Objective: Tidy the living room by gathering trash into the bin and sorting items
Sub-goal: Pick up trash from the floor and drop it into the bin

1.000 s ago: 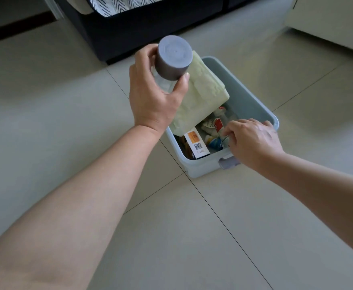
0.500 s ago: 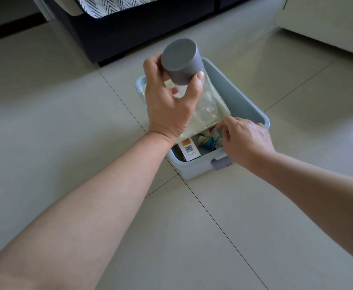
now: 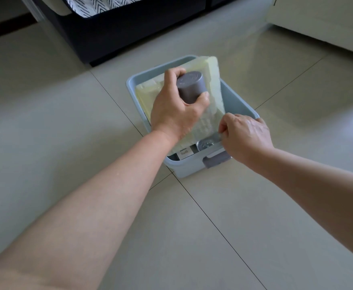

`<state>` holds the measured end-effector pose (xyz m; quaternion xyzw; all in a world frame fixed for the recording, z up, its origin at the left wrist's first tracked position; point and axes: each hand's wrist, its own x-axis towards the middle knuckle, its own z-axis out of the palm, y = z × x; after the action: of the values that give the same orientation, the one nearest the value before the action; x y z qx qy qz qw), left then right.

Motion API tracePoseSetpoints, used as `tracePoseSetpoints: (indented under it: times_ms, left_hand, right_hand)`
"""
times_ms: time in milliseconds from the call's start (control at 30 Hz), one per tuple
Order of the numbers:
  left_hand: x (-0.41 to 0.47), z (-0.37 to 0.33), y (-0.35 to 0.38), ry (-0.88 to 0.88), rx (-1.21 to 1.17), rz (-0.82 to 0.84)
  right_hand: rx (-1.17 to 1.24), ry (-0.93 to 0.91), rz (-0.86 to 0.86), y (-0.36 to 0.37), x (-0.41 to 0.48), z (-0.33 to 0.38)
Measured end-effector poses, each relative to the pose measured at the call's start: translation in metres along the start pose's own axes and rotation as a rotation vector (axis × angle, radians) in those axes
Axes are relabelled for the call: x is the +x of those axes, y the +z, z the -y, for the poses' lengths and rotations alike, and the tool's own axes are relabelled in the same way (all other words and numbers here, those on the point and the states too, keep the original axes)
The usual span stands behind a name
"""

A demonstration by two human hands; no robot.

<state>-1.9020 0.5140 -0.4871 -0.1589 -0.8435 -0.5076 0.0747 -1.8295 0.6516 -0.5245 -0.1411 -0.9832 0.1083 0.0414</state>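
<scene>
A light blue plastic bin (image 3: 240, 101) with a grey handle (image 3: 215, 160) stands on the tiled floor. A pale green soft pack (image 3: 212, 80) leans inside it, above a white labelled box (image 3: 184, 152) and other small items. My left hand (image 3: 171, 114) grips a clear bottle (image 3: 207, 130) just under its grey cap (image 3: 190, 86) and holds it tilted inside the bin. My right hand (image 3: 245, 137) is at the bin's near right corner, with fingers pinched on the bottle's bottom end.
A dark low piece of furniture (image 3: 119, 32) with a chevron-patterned fabric (image 3: 100, 5) stands on the floor just beyond the bin. A white cabinet (image 3: 328, 24) is at the far right. Pale floor tiles (image 3: 192, 237) surround the bin.
My left hand has lowered the bottle from above the bin down into it. My right hand has moved from the small items to the bottle's bottom end.
</scene>
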Motion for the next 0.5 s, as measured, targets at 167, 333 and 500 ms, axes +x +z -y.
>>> tracePoseSetpoints:
  times_ms: [167,333,500]
  left_hand:
    - [-0.002,0.005,-0.003,0.0,0.185,0.003]
    - [-0.001,0.007,-0.008,-0.043,0.063,-0.048]
    - [-0.004,0.013,-0.007,-0.007,0.101,0.006]
  right_hand:
    - [-0.015,-0.021,0.0,0.004,0.001,0.005]
    - [-0.024,-0.007,0.01,0.007,0.002,0.01]
    - [-0.003,0.008,0.034,0.004,0.002,0.015]
